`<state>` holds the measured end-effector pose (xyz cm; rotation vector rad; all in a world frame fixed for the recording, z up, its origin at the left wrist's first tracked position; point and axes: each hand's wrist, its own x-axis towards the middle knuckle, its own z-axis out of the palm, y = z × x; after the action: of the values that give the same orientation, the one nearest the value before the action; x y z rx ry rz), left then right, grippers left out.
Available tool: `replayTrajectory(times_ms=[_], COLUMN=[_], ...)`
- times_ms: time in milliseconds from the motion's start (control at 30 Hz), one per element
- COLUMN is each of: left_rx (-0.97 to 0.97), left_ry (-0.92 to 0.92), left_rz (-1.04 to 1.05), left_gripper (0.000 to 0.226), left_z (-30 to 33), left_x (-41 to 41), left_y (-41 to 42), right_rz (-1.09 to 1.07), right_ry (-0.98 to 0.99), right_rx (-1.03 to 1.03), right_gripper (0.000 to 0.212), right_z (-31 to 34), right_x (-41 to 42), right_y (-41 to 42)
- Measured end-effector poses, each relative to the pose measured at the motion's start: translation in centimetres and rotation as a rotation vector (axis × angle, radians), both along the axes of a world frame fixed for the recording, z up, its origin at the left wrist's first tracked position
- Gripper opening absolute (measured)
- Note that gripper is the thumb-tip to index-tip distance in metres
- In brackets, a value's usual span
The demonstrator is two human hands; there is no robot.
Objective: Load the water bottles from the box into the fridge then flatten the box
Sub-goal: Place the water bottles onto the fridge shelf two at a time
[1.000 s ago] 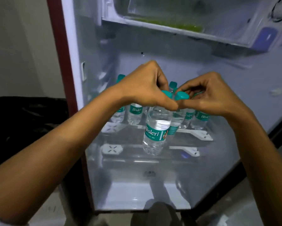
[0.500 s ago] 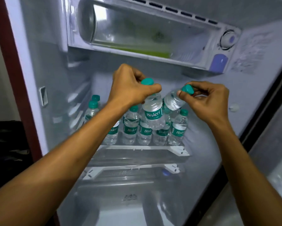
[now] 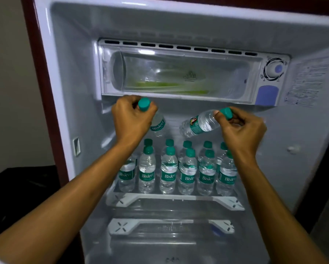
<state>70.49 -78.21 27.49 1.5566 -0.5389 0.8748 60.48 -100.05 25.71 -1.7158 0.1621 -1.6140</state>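
I see the open fridge (image 3: 68, 77) filling the head view, white liner, dark red outer edge down the left side. Freezer compartment (image 3: 178, 73) sits across the top behind a clear flap; something green lies inside it, too blurred for me to identify. Thermostat dial (image 3: 273, 68) is at its right end, purple panel (image 3: 266, 95) below that.

Upper shelf (image 3: 175, 201) carries the stored bottles (image 3: 168, 174): two rows, upright, teal caps, teal Bisleri labels, packed side by side. I count six in the front row; the back row is mostly hidden, only caps show. Lower shelf (image 3: 169, 226) is below it, clear with white brackets.

Both arms reach in from the bottom corners. Left hand (image 3: 132, 121) is curled round the neck of one bottle (image 3: 158, 124), teal cap poking up above the fist, body hanging down and tilted right, held in the air above the back row just under the freezer. Right hand (image 3: 241, 128) pinches a second bottle (image 3: 199, 124) at the neck just below its cap, thumb and fingers curled on it; that bottle lies close to horizontal, base pointing left toward the first one. The two held bottles are near each other, not touching. Neither touches the stored rows.

Box isn't in view.
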Motion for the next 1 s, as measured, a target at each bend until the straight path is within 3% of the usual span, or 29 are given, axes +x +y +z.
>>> replayTrajectory(times_ms=[200,300,433,700,833,1000], left_rx=[0.066,0.131,0.374,0.831,1.011,1.171], left_ry=[0.044,0.159,0.321,0.456,0.599,0.682], left_rz=[0.097,0.112,0.194,0.189,0.171,0.195], left_gripper=[0.021,0.013,0.027,0.035,0.043,0.038], left_z=[-0.9,0.0,0.2,-2.0,-2.1,-2.8], left_x=[3.8,5.5,9.2,14.8,15.6,16.1], left_y=[0.0,-1.2,-2.3,-2.0,-2.0,-1.7], right_rz=[0.015,0.024,0.052,0.145,0.194,0.2], right_ry=[0.008,0.103,0.322,0.723,0.866,1.015], right_rx=[0.058,-0.037,-0.159,-0.315,-0.379,-0.466], right_gripper=[0.024,0.015,0.014,0.045,0.049,0.049], right_z=[0.0,-0.4,-1.1,-3.4,-4.1,-4.6], right_x=[5.7,8.8,12.5,20.0,22.0,23.2], right_y=[1.8,3.0,4.5,4.6,4.6,5.2])
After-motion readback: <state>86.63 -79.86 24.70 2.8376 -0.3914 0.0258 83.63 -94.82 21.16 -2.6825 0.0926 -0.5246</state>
